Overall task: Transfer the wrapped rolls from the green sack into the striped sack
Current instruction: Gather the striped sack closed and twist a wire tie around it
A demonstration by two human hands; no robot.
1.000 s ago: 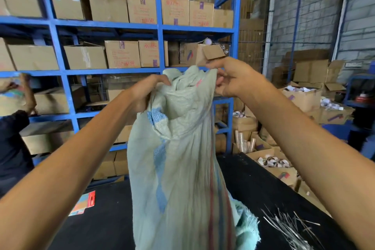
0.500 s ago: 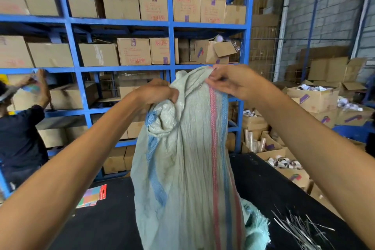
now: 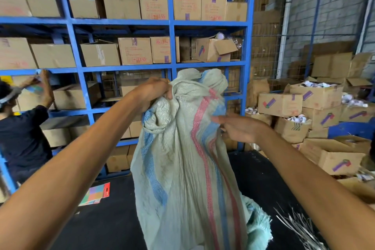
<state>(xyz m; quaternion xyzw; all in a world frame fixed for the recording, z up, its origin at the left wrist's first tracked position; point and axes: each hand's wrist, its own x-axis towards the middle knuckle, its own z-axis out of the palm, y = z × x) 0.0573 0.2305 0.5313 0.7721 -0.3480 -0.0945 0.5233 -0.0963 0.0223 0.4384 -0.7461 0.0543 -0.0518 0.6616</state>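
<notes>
The pale striped sack (image 3: 182,178), with pink and blue bands, hangs upright over the black table (image 3: 101,225). My left hand (image 3: 154,93) grips its bunched top edge and holds it up. My right hand (image 3: 239,128) is lower, at the sack's right side, with straight fingers touching the fabric by the pink stripe. A frayed teal edge of the green sack (image 3: 258,229) shows behind the striped sack at the lower right. No wrapped rolls are visible; the striped sack hides whatever lies behind it.
Blue shelving (image 3: 170,63) with cardboard boxes stands behind the table. Another person (image 3: 22,136) reaches into a shelf at the left. A coloured card pack (image 3: 95,194) and a bundle of metal wires (image 3: 298,227) lie on the table. Open boxes (image 3: 316,97) pile up at the right.
My right hand let go of the sack's top and dropped to its right side. The sack turned, showing the pink stripe. My left hand keeps its grip.
</notes>
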